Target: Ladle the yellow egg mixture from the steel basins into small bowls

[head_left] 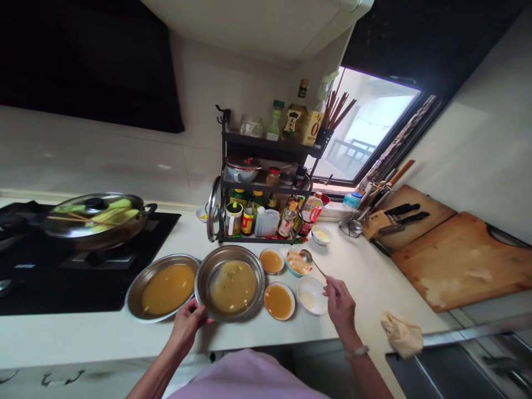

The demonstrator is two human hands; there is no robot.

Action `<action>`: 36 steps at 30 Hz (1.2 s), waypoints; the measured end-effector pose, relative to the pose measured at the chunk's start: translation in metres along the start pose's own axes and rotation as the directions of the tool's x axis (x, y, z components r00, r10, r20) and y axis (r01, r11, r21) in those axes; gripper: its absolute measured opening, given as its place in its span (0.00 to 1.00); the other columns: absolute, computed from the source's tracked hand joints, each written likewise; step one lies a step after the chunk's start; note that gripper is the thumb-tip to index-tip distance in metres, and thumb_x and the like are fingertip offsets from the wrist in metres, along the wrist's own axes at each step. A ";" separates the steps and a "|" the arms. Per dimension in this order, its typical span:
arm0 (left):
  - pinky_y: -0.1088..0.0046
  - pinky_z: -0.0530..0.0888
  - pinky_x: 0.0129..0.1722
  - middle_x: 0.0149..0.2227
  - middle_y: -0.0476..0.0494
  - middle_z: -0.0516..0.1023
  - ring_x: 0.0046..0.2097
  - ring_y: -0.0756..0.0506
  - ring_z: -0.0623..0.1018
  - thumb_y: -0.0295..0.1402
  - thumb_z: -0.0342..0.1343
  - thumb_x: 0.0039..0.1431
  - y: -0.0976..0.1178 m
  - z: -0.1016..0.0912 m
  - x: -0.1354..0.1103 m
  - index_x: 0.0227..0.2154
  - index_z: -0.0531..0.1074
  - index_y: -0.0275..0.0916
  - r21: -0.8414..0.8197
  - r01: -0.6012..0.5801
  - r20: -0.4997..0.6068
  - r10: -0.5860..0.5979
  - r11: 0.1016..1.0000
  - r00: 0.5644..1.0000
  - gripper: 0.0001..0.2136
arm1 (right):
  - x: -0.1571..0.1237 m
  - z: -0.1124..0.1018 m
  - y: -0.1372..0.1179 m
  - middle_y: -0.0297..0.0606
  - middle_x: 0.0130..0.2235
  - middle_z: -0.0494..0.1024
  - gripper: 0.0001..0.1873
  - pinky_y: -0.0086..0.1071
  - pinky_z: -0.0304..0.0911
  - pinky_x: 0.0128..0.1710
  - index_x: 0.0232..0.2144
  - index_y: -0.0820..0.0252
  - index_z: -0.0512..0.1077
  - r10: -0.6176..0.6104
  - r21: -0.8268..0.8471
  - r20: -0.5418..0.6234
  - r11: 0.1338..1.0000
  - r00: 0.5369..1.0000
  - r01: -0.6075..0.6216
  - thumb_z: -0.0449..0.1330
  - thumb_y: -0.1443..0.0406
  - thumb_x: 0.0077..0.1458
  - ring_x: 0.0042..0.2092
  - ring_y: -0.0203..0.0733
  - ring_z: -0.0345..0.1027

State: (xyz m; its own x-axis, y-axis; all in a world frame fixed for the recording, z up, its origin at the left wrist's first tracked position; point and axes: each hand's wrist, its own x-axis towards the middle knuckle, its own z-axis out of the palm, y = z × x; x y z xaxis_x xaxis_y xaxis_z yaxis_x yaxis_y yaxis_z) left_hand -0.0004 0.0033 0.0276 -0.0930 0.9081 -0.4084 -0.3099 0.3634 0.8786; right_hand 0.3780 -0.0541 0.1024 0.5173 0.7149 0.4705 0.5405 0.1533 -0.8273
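Note:
My left hand (188,322) pinches the near left rim of a round steel basin (206,271) that holds thin yellowish-brown broth with small pale pieces. In my right hand (341,307) is the handle of a small metal ladle (306,256); its bowl is over a light blue-rimmed bowl (297,272) with reddish contents. Close to that hand stands a white bowl (319,306) with a little pale liquid. Two small bowls of brown broth, a farther one (271,251) and a nearer one (286,316), sit right of the basin. A second steel basin (133,307) of broth is at left.
A lidded pan (112,238) sits on the black stove (97,293). Behind the bowls rises a black seasoning rack (266,241) with bottles. At right are a knife block (376,223), a cutting board (453,260), a crumpled cloth (401,335) and the sink (440,371).

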 end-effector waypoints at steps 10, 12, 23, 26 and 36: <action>0.73 0.72 0.24 0.15 0.58 0.62 0.19 0.54 0.65 0.33 0.62 0.33 -0.001 0.001 0.000 0.16 0.62 0.38 0.022 -0.016 -0.009 0.016 1.000 1.000 0.12 | -0.023 0.028 -0.029 0.35 0.26 0.74 0.15 0.32 0.69 0.26 0.39 0.61 0.71 0.050 0.138 0.012 0.989 0.999 -0.051 0.53 0.56 0.57 0.23 0.36 0.68; 0.73 0.72 0.24 0.16 0.58 0.63 0.20 0.53 0.66 0.34 0.62 0.33 -0.002 0.000 0.000 0.16 0.62 0.38 0.017 -0.019 -0.008 0.019 1.000 1.000 0.12 | -0.034 0.046 -0.031 0.35 0.25 0.74 0.15 0.31 0.68 0.24 0.39 0.61 0.71 0.073 0.186 0.107 0.978 0.992 -0.092 0.53 0.56 0.58 0.23 0.36 0.68; 0.73 0.72 0.23 0.16 0.57 0.64 0.20 0.53 0.66 0.34 0.62 0.33 -0.002 -0.001 -0.001 0.16 0.61 0.38 -0.002 -0.014 -0.011 0.014 1.000 1.000 0.13 | -0.073 0.102 -0.024 0.34 0.21 0.72 0.17 0.29 0.63 0.18 0.36 0.61 0.71 0.213 0.225 0.307 0.931 0.928 -0.288 0.54 0.53 0.54 0.19 0.36 0.65; 0.73 0.72 0.23 0.15 0.58 0.63 0.20 0.53 0.65 0.33 0.62 0.33 -0.002 -0.001 -0.002 0.16 0.60 0.39 -0.007 -0.013 -0.017 0.012 1.000 1.000 0.13 | -0.066 0.100 -0.025 0.33 0.19 0.72 0.20 0.29 0.62 0.17 0.35 0.62 0.69 0.379 0.310 0.233 0.844 0.896 -0.438 0.57 0.51 0.51 0.18 0.37 0.64; 0.74 0.72 0.24 0.17 0.57 0.64 0.21 0.53 0.66 0.33 0.62 0.34 -0.003 -0.004 0.001 0.17 0.63 0.38 -0.001 0.008 0.003 -0.008 1.000 1.000 0.11 | -0.048 0.079 -0.042 0.32 0.19 0.72 0.17 0.28 0.59 0.16 0.33 0.61 0.68 0.515 0.472 0.165 0.708 0.841 -0.526 0.62 0.55 0.45 0.19 0.37 0.65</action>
State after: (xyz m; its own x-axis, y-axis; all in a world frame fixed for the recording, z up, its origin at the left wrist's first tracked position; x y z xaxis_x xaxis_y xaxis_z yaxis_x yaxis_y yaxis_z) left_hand -0.0038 0.0024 0.0238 -0.0876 0.9058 -0.4146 -0.3111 0.3706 0.8752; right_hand 0.2777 -0.0412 0.0905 0.6041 0.7928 -0.0808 -0.2029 0.0550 -0.9777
